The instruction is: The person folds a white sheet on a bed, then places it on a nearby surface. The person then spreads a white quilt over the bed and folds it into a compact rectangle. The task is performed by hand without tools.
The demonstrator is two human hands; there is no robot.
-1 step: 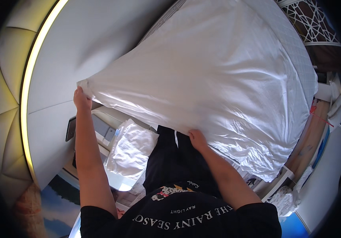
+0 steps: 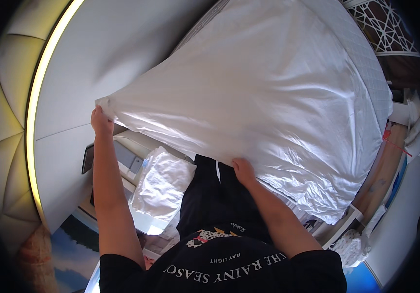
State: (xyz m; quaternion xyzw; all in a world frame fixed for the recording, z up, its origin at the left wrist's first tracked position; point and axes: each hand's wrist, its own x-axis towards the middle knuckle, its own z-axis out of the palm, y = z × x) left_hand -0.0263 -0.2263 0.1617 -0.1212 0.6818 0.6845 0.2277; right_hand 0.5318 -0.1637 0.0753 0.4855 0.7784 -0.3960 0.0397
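Observation:
A white bedsheet spreads over the bed, smooth in the middle and creased toward the right. Its near left corner is lifted and pulled out to the left, with my left hand closed on it. My right hand grips the near edge of the same sheet, just in front of my body. Between the two hands the edge hangs taut. The fingertips of both hands are partly hidden by the cloth. Along the right side, the quilted mattress shows beyond the sheet.
A padded headboard with a glowing light strip rises at the left. Folded white cloth lies on a bedside table below my left arm. A white lattice panel stands far right, and crumpled white lace-like cloth lies lower right.

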